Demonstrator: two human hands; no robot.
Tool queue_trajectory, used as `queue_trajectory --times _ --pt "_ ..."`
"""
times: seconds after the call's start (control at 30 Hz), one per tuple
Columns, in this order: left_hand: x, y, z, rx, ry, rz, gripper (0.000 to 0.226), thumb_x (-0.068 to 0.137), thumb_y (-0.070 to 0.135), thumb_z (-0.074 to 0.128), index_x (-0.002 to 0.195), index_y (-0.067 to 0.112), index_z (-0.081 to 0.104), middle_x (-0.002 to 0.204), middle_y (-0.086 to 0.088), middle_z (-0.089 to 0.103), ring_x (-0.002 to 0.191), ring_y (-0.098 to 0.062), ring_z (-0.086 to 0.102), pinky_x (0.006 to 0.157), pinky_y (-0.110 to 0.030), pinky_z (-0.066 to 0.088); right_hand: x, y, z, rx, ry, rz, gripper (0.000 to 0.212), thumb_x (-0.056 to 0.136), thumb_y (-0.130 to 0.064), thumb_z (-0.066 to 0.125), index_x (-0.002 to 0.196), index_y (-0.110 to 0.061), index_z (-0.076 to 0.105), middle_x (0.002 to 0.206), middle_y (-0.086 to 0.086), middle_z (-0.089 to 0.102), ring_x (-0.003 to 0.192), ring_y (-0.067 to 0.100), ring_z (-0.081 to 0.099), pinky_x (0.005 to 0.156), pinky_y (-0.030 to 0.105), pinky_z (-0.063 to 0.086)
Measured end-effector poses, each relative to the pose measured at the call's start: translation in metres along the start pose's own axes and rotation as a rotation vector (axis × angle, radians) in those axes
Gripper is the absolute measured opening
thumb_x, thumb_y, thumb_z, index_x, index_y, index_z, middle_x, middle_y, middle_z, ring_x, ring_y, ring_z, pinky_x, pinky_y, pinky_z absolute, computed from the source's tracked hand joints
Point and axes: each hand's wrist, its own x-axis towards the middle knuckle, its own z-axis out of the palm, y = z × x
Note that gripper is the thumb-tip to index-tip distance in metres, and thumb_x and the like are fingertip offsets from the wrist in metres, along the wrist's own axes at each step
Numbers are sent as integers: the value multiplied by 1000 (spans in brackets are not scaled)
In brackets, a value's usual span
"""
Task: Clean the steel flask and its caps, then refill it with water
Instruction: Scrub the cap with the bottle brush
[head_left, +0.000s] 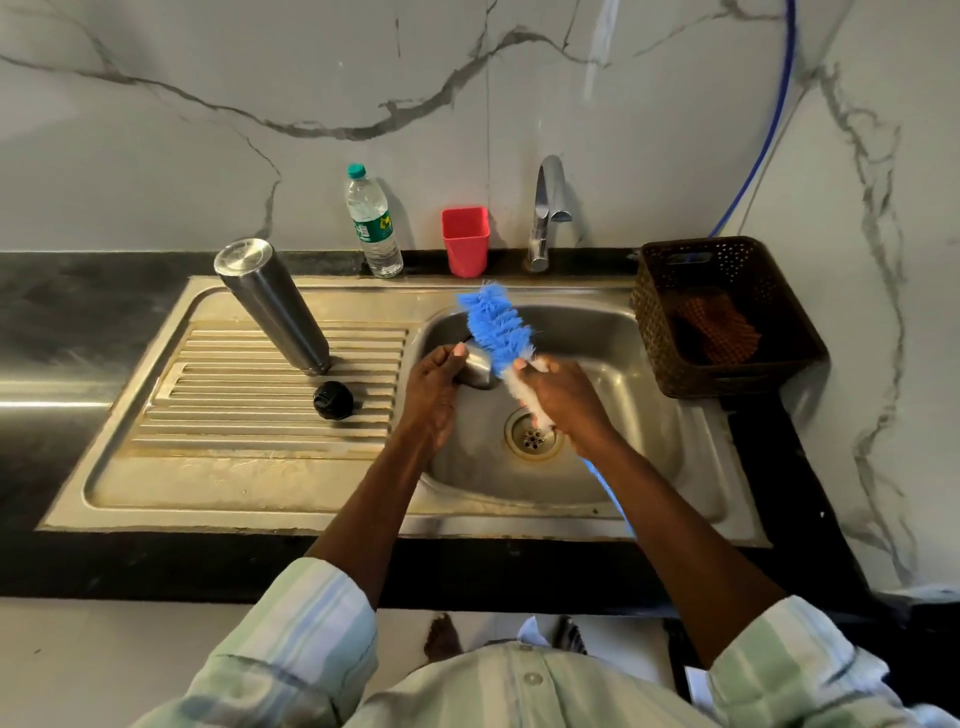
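Steel flask (272, 306) stands upside down on the ribbed drainboard (218, 447) left of the basin, its mouth down on the ridges and its base tilted toward the far left. Just near of it lies a black cap (333, 400). Over the sink basin (623, 415), the left hand (436, 387) grips a steel cap (479, 366), fingers curled round it. The right hand (563, 397) is wrapped round the white part of a blue bottle brush (498, 330), whose bristles touch the steel cap. Against the far wall stand a plastic water bottle (371, 223), a red cup (465, 240) and the tap (545, 213). A brown basket (670, 291) sits at the right.
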Motion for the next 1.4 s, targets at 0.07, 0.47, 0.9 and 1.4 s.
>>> queue_trajectory --times 0.07,0.47,0.9,1.4 --pt "-4 -2 1 131 -13 71 20 99 16 56 91 4 69 82 -4 73 80 -13 67 81 -33 54 3 1 -3 -134 33 -38 32 95 -37 58 111 -12 69 97 10 69 80 24 64 73 38 54" --pt "-10 12 -5 415 -97 238 26 100 22 57 103 3 74 90 -1 74 84 -4 66 77 -17 52 0 19 -5 -432 66 -156 29 97 -39 50 106 -19 68 106 9 69 99 32 61 82 38 48" --pt "-8 10 11 291 -97 223 25 98 20 61 105 -1 74 92 1 76 88 -5 68 84 -21 49 3 39 5 -41 -9 63 21 93 -36 59 103 -23 72 89 8 71 81 29 68 69 39 52" --pt "-9 -12 6 105 98 108 18 98 16 61 87 12 75 77 -1 75 74 -13 69 67 -25 54 0 21 12 -309 106 -191 31 96 -38 51 116 -20 66 108 12 70 98 35 63 83 40 52"
